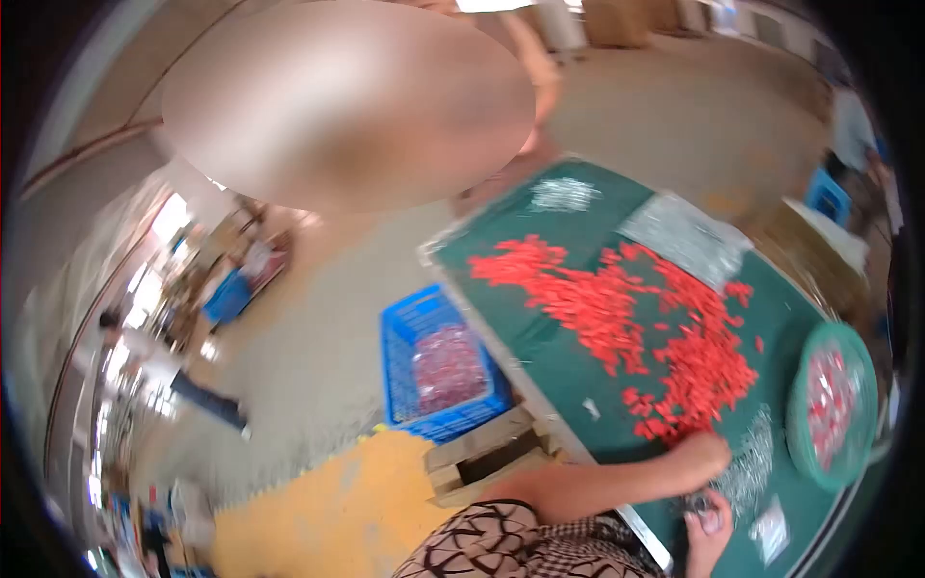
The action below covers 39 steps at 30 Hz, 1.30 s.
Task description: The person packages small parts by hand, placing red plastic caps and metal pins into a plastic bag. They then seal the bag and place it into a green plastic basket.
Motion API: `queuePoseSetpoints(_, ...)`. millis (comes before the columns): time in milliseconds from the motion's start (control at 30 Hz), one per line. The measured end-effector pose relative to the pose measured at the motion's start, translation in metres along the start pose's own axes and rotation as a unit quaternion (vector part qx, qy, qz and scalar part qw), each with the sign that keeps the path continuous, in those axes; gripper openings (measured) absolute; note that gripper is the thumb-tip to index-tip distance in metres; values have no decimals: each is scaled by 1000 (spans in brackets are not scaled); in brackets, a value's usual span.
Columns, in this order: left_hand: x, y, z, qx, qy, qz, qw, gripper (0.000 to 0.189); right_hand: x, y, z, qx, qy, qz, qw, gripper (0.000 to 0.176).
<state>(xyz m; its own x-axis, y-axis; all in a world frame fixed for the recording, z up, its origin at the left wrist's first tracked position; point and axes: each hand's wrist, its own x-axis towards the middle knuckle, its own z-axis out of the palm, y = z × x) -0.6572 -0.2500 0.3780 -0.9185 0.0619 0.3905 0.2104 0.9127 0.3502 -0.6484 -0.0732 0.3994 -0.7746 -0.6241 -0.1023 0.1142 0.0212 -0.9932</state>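
The left hand (pixel 701 459), its fingers' opening and grip hidden, could scatter the loose red pieces (pixel 708 371) beside it on the desk (pixel 540 371) by brushing them; the right hand's (pixel 708 539) fingers curl, hold unclear.

Floor: smooth grey concrete (pixel 318 328), running from the middle of the view into the distance.
Yellow patch: a painted-looking, worn floor area (pixel 318 511) at the lower left, its far edge uneven.
Open carton: a brown cardboard box (pixel 487 453) at the lower middle, flaps spread, inside dark.
Far left: a walking-posed person (pixel 159 361) in a pale top and dark trousers, tilted by the lens.
Blue container: a bin (pixel 227 297) just beside stacked goods (pixel 260 255), details blurred.
Upper middle: another person (pixel 541 77), mostly hidden by a blurred oval.
Background cartons: brown boxes (pixel 621 21) along the top.
Right side: a blue stool (pixel 829 197) near a person in a pale top (pixel 853 130).
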Motion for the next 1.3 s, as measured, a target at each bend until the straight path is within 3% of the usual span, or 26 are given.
queuePoseSetpoints(100,7,6,10,89,-18,-23,996,14,-2,-26,1,-1,-34,90,995,43)
queuePoseSetpoints(167,8,8,-3,78,-62,-33,994,13,-1,-41,-2,-40,-70,105,991,41)
queuePoseSetpoints(200,7,10,-4,92,-36,-38,994,11,2,-46,-3,-58,-91,111,988,41)
queuePoseSetpoints(400,4,18,17,161,4,-59,985,11,12,-49,-32,-89,-160,100,978,45)
queuePoseSetpoints(633,20,10,45,126,-54,-149,979,15,16,-22,-58,-70,-179,71,979,48)
queuePoseSetpoints(700,27,8,53,103,-69,-139,982,14,13,-18,-59,-60,-181,67,979,47)
queuePoseSetpoints(800,38,16,63,171,-52,-197,964,7,12,-25,-51,-29,-196,71,978,45)
queuePoseSetpoints(900,39,22,43,152,-37,-196,968,8,9,-37,-44,-64,-198,23,978,44)
queuePoseSetpoints(1033,28,3,42,101,-39,-154,982,9,8,-32,-42,-6,-159,71,985,42)
queuePoseSetpoints(1100,25,-8,39,68,-23,-150,986,12,9,-34,-42,-46,-163,52,984,39)
queuePoseSetpoints(1167,18,-7,18,-34,26,-190,981,10,16,-10,-53,-88,-159,26,983,35)
queuePoseSetpoints(1233,15,7,-30,-105,6,-266,958,12,22,5,-39,11,-106,-87,990,47)
queuePoseSetpoints(1300,4,8,-52,-244,44,-306,919,14,13,-13,-37,-27,-104,-27,994,42)
